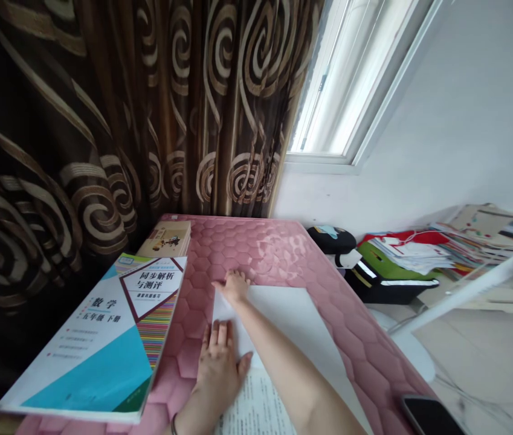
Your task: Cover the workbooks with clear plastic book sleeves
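Observation:
A large white sheet of paper [301, 320] lies on the pink padded tabletop. At its far left corner my right hand [234, 287] rests palm down, thumb stretched out to the left and fingers apart; its forearm crosses over the sheet. Nearer to me, my left hand [220, 365] lies flat along the paper's left edge with its fingers extended. A dark band circles that wrist. Printed paper [258, 405] with dense lines of text shows beside the left hand, partly hidden by the right forearm. How it joins the white sheet, I cannot tell.
A thick workbook [97, 344] lies on the left, with tan-covered booklets [165, 238] behind it. A phone [428, 415] sits at the near right edge. Beyond the table stand a white lamp [460, 290], a black-and-green bag [385, 272] and stacked papers. A patterned curtain [220, 109] hangs behind.

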The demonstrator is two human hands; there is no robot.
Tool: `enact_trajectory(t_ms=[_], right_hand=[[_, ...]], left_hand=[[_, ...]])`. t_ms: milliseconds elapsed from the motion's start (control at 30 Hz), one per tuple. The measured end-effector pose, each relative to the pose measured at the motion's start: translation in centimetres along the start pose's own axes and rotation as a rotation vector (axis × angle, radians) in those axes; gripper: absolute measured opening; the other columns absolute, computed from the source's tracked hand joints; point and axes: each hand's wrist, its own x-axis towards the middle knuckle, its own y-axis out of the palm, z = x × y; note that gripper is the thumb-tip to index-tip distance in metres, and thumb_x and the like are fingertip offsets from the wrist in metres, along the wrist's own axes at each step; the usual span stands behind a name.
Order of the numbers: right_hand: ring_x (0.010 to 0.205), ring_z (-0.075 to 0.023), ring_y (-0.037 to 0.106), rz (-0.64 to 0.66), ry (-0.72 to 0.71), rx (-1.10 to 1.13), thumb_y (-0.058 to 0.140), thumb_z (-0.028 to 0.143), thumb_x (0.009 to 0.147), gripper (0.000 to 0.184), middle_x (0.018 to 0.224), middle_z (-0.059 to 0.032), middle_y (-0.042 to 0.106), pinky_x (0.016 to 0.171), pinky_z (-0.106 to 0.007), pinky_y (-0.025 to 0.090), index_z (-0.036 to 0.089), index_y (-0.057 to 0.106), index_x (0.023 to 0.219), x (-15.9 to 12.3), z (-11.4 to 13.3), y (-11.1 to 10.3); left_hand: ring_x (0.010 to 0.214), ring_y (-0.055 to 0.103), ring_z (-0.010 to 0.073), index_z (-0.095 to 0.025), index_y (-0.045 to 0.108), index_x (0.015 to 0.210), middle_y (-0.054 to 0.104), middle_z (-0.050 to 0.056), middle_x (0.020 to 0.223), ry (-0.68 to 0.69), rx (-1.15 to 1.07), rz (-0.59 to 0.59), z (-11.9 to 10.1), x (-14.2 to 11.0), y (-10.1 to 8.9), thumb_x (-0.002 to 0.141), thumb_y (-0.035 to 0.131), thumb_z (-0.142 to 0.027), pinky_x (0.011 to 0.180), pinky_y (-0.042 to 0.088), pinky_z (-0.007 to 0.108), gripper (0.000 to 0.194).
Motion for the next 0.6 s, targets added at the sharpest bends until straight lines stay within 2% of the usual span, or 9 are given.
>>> enact_trajectory(t_ms=[133,233,367,500,600], right_hand=[[0.112,-0.0277,0.050,-0.004,-0.114,-0.001,0.051,0.056,0.090,0.042,0.119,-0.0120,0.060,0.089,-0.040,0.039,0.021,0.061,0.112,-1.8,-0.8,0.2],[0.113,-0.0292,0.048,0.037,-0.195,0.011,0.060,0.064,0.080,0.058,0.122,-0.0115,0.056,0.092,-0.041,0.037,0.021,0.058,0.119,-3.6,-1.8,0.0],[0.114,-0.0293,0.047,0.106,-0.256,0.072,0.070,0.069,0.066,0.076,0.124,-0.0103,0.053,0.094,-0.041,0.035,0.021,0.055,0.123,-4.8,-2.8,-0.5],[0.113,-0.0282,0.047,0.113,-0.206,0.100,0.074,0.070,0.059,0.075,0.121,-0.0076,0.054,0.091,-0.039,0.036,0.024,0.058,0.116,-3.6,-2.7,-0.7],[0.111,-0.0269,0.049,0.085,-0.099,0.091,0.072,0.068,0.065,0.058,0.116,-0.0067,0.056,0.089,-0.038,0.037,0.025,0.063,0.103,-1.9,-2.0,-0.5]], left_hand=[[0.130,0.047,0.0324,-0.007,0.059,0.130,0.054,0.019,0.139,-0.004,-0.017,0.064,-0.1,0.2,-0.5,0.091,0.036,-0.053,0.110,0.036,0.047,0.065],[0.131,0.046,0.0325,-0.008,0.061,0.129,0.054,0.019,0.139,-0.008,-0.012,0.106,-0.2,0.3,-0.8,0.091,0.036,-0.053,0.111,0.036,0.047,0.064],[0.130,0.047,0.0331,-0.009,0.059,0.131,0.054,0.018,0.139,-0.004,0.030,0.071,-0.3,0.4,-0.6,0.091,0.038,-0.051,0.110,0.037,0.049,0.062],[0.127,0.050,0.0317,-0.007,0.062,0.127,0.057,0.018,0.136,0.009,0.040,-0.010,-0.2,0.2,0.0,0.091,0.039,-0.054,0.108,0.040,0.047,0.063],[0.126,0.051,0.0305,-0.008,0.063,0.126,0.059,0.017,0.133,0.016,0.048,-0.065,-0.1,0.0,0.2,0.091,0.039,-0.054,0.108,0.040,0.046,0.062]])
